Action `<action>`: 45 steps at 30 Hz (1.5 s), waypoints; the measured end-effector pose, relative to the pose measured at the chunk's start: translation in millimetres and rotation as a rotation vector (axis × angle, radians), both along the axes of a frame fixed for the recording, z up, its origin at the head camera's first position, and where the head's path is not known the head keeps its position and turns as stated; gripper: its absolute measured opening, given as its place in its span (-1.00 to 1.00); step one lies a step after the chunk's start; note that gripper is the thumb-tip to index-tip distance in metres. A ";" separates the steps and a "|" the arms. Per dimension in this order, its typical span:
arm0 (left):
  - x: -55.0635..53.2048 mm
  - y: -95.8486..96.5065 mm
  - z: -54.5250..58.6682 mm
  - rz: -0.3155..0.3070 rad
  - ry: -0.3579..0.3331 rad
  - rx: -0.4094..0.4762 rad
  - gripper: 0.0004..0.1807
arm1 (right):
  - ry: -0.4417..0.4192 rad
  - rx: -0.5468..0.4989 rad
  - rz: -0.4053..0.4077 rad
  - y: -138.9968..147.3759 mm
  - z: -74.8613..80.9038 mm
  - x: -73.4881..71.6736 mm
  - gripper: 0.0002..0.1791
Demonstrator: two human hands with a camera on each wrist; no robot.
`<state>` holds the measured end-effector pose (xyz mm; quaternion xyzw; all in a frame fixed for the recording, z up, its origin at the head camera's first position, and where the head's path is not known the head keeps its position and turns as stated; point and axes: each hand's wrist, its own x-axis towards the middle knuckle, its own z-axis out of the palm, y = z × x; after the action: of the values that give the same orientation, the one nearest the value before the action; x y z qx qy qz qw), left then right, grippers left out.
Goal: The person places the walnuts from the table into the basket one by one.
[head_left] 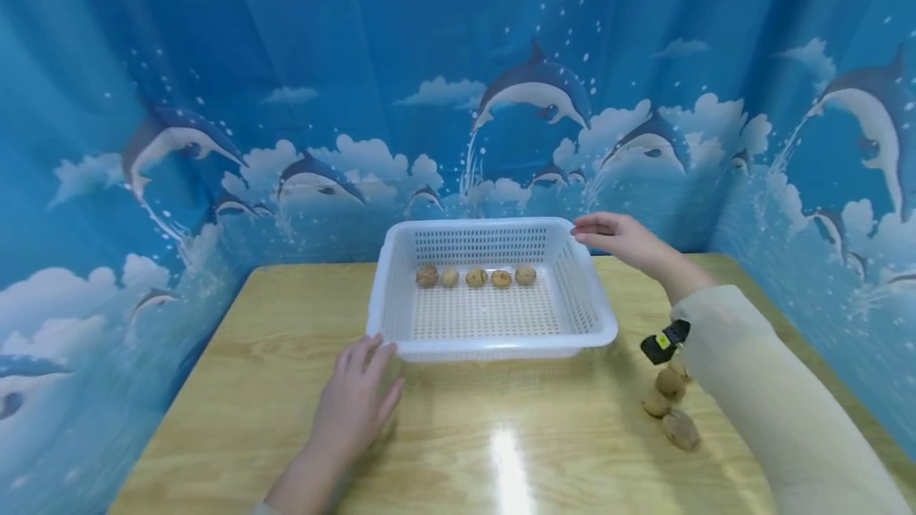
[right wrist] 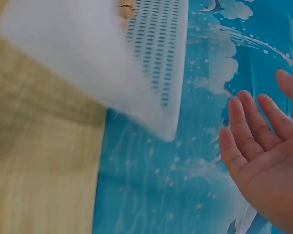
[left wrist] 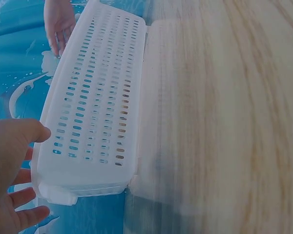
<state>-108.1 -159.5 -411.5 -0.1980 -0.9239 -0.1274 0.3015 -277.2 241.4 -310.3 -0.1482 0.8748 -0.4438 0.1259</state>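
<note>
A white perforated plastic basket (head_left: 487, 346) sits at the back of the wooden table. Inside it, several walnuts (head_left: 475, 277) form a row toward the far wall. My left hand (head_left: 354, 396) is at the basket's near left corner, its spread fingertips at the rim. The left wrist view shows that thumb (left wrist: 36, 130) by the rim and the other fingers apart, gripping nothing. By the far right corner is my right hand (head_left: 619, 238), its fingers reaching to the rim. In the right wrist view its palm (right wrist: 273, 170) faces up with loosely extended fingers, apart from the basket.
Several more walnuts (head_left: 673, 388) lie on the table (head_left: 272, 356) at the right, partly hidden by the right sleeve (head_left: 766, 388). A black wrist camera (head_left: 661, 342) hangs over them. Behind the table is a blue dolphin-print curtain (head_left: 429, 62).
</note>
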 end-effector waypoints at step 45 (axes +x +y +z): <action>0.8 0.7 1.1 -0.003 -0.005 -0.007 -0.45 | 0.057 0.292 0.073 144.4 -118.3 102.6 -0.47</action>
<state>-107.3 -158.8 -410.4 -0.2003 -0.9248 -0.1250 0.2984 -174.6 385.8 -428.6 -0.1726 0.9272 -0.3027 0.1375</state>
